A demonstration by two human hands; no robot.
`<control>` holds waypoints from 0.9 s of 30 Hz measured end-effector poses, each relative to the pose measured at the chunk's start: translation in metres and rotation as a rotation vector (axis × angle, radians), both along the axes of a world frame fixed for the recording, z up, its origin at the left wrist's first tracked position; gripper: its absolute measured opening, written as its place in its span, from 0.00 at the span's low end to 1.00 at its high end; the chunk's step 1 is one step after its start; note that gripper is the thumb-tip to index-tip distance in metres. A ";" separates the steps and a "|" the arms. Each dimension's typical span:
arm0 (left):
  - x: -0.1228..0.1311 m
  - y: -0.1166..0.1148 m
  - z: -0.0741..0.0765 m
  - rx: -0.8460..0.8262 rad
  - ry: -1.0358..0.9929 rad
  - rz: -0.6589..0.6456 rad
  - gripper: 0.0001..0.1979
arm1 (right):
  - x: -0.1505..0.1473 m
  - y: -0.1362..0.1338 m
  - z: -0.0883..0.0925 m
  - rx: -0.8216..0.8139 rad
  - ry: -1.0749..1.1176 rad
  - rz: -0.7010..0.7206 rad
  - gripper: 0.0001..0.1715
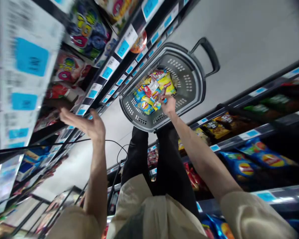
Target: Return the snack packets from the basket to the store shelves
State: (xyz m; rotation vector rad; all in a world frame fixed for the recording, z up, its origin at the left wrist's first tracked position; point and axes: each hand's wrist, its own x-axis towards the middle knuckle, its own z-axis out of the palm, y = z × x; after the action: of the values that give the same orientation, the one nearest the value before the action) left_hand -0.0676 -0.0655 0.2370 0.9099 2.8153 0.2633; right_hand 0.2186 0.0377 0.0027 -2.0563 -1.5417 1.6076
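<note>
A grey shopping basket (190, 74) stands on the floor in front of my feet, with several snack packets (153, 88) in yellow, blue and red heaped inside. My right hand (168, 104) reaches down into the basket, its fingers closed on a small shiny snack packet (161, 94) above the heap. Blur hides the packet's exact kind. My left hand (86, 124) is held out at the left shelf, fingers stretched and nothing in it. Its fingertips are close to bagged sweets (67, 93) on that shelf.
Shelves with blue price labels (123, 48) line the left side. On the right, a lower shelf holds chip bags (246, 166) and brown snack bags (219, 127). The basket's black handle (211, 54) sticks out to the right. A thin black cable (109, 140) crosses before my left forearm.
</note>
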 end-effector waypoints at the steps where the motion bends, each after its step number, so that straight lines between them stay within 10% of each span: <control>1: 0.018 0.001 0.009 0.055 0.016 -0.008 0.42 | 0.005 -0.003 0.022 -0.021 0.039 -0.111 0.10; 11: 0.216 -0.039 0.092 0.031 -0.582 -0.321 0.44 | 0.057 -0.051 0.259 -0.164 0.336 -0.287 0.16; 17: 0.263 -0.079 0.155 0.090 -0.650 -0.386 0.47 | 0.090 -0.072 0.386 -0.323 0.564 -0.081 0.12; 21: 0.268 -0.105 0.187 0.315 -0.809 -0.338 0.46 | 0.102 -0.086 0.431 -0.343 0.624 0.006 0.14; 27: 0.248 -0.138 0.216 0.551 -1.246 0.014 0.46 | 0.083 -0.105 0.444 -0.198 0.640 -0.124 0.25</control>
State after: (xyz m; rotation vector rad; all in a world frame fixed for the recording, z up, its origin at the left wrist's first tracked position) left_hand 0.1808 -0.2038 0.4529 0.4813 1.5830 1.1580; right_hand 0.3015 -0.0672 0.4469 -1.4385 -1.0429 2.1436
